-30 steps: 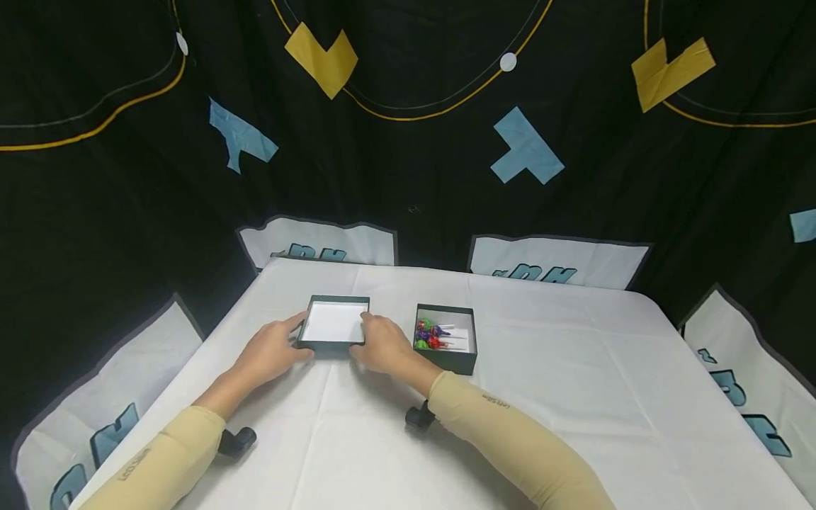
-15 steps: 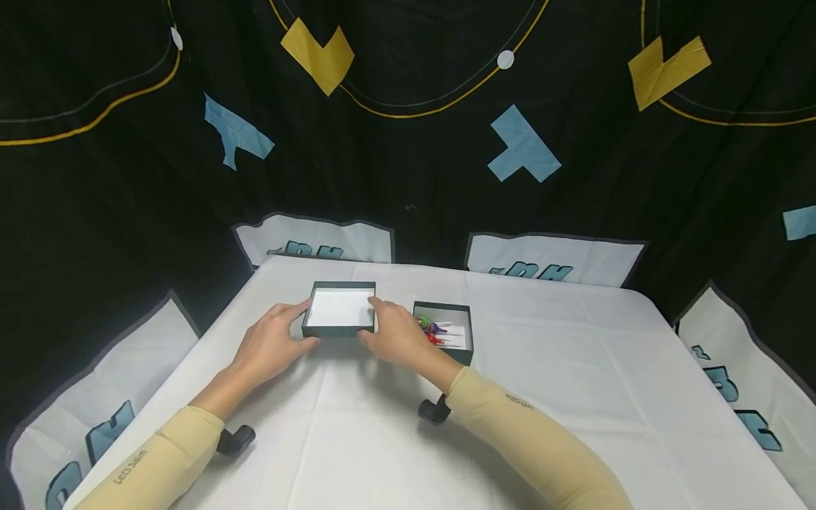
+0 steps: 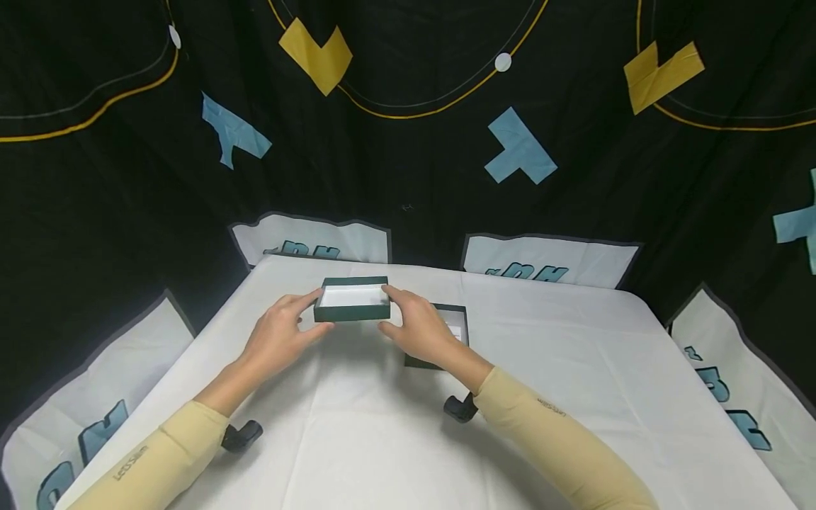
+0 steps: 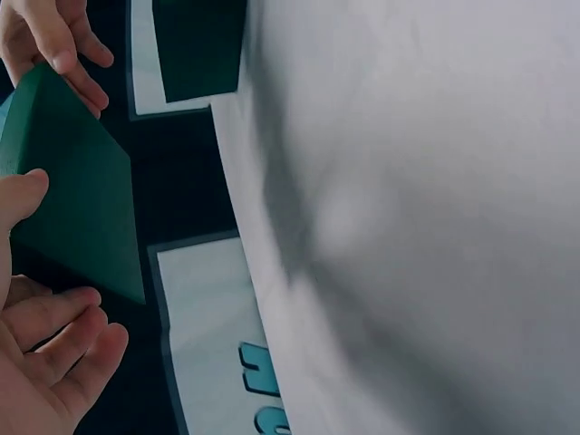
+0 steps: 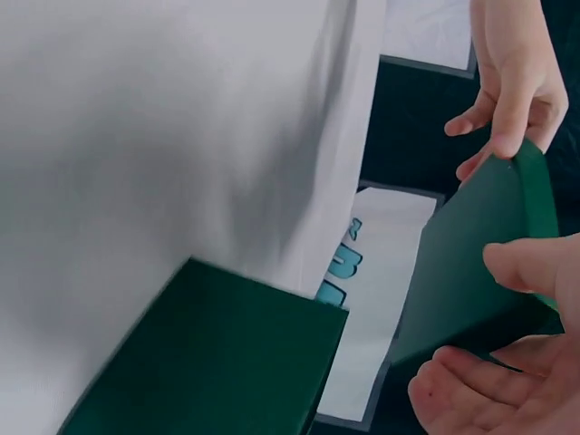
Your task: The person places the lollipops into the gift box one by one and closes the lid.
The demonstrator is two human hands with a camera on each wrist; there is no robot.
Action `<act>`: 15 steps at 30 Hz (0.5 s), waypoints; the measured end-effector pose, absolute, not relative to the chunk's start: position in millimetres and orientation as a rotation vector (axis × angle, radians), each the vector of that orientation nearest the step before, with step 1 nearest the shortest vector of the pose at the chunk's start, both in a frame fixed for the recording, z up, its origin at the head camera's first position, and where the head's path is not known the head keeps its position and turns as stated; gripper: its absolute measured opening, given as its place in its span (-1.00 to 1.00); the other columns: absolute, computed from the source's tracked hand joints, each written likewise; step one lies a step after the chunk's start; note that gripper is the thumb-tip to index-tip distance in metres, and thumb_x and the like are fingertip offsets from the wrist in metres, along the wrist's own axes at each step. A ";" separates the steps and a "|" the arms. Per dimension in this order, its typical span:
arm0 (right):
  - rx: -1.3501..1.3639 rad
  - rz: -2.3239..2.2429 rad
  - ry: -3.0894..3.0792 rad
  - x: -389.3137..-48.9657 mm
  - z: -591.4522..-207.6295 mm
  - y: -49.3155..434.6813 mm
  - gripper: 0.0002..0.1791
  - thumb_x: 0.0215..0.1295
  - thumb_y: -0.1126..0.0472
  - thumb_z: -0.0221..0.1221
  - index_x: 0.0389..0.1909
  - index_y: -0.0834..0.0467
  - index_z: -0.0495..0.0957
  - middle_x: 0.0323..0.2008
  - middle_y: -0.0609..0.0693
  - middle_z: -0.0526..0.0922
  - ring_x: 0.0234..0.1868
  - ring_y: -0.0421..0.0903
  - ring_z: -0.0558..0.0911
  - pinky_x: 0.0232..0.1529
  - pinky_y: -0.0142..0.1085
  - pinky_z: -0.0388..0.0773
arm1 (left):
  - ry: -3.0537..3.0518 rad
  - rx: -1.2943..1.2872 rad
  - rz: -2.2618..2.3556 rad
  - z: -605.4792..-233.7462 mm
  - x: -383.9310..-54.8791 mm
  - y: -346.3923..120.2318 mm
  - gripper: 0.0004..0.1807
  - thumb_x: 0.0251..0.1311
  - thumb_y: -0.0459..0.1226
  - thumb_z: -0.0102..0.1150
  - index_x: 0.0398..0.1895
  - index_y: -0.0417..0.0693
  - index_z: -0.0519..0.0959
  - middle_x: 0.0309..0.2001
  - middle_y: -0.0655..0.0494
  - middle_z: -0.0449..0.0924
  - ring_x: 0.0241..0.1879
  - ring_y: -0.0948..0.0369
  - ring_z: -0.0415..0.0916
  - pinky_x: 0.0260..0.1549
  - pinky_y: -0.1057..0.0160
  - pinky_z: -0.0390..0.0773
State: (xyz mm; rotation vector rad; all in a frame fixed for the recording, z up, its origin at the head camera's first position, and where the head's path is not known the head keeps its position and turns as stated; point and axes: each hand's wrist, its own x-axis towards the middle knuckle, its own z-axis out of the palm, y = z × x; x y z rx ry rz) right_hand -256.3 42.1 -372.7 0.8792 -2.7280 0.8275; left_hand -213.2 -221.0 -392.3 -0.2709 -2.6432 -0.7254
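A shallow dark green box lid [image 3: 353,313] with a white inside is held up over the far left part of the table, its open side tilted up toward the head camera. My left hand [image 3: 278,333] grips its left edge between thumb and fingers. At the opposite edge, my right hand [image 3: 421,330] pinches the lid the same way. Both wrist views show the lid's plain green underside [image 4: 82,181]. Behind my right hand stands a deeper green box [image 3: 421,362], mostly covered by that hand in the head view; its contents are hidden there. Its green outer wall [image 5: 227,353] shows in the right wrist view.
A white cloth covers the table [image 3: 574,397]. Beyond its far edge hangs a black curtain [image 3: 408,170] with yellow and blue cut-out shapes. White lettered panels [image 3: 548,258] line the table's sides.
Both hands have lifted the lid up and slightly right, away from me, tilting it so its front wall shows more. My right hand now covers the lollipops seen earlier in the box.
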 end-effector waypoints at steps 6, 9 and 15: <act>0.895 0.815 -2.623 -257.9 -369.2 55.0 -0.37 0.37 0.14 0.29 0.43 0.10 0.38 0.15 0.03 0.66 0.04 -0.06 0.66 0.03 -0.18 0.61 | -2.599 -0.301 -0.773 -387.8 -213.9 -207.2 -0.25 0.20 0.02 0.40 0.41 -0.04 0.43 0.13 -0.18 0.60 -0.07 -0.11 0.63 -0.14 -0.08 0.62; 0.907 0.792 -2.584 -258.5 -366.5 62.1 -0.39 0.37 0.15 0.29 0.42 0.07 0.41 0.11 0.01 0.66 -0.06 -0.08 0.64 -0.10 -0.20 0.61 | -2.562 -0.312 -0.781 -385.5 -213.8 -201.1 -0.27 0.20 0.02 0.39 0.40 -0.05 0.45 0.13 -0.14 0.61 -0.07 -0.06 0.61 -0.15 -0.06 0.61; 0.889 0.769 -2.562 -257.6 -359.1 77.8 -0.40 0.36 0.10 0.30 0.41 -0.09 0.43 0.24 -0.01 0.56 0.19 -0.05 0.60 0.16 -0.13 0.58 | -2.491 -0.345 -0.825 -381.8 -214.5 -188.1 -0.33 0.25 -0.05 0.36 0.38 -0.07 0.46 0.14 -0.10 0.63 0.01 0.02 0.54 -0.13 -0.01 0.60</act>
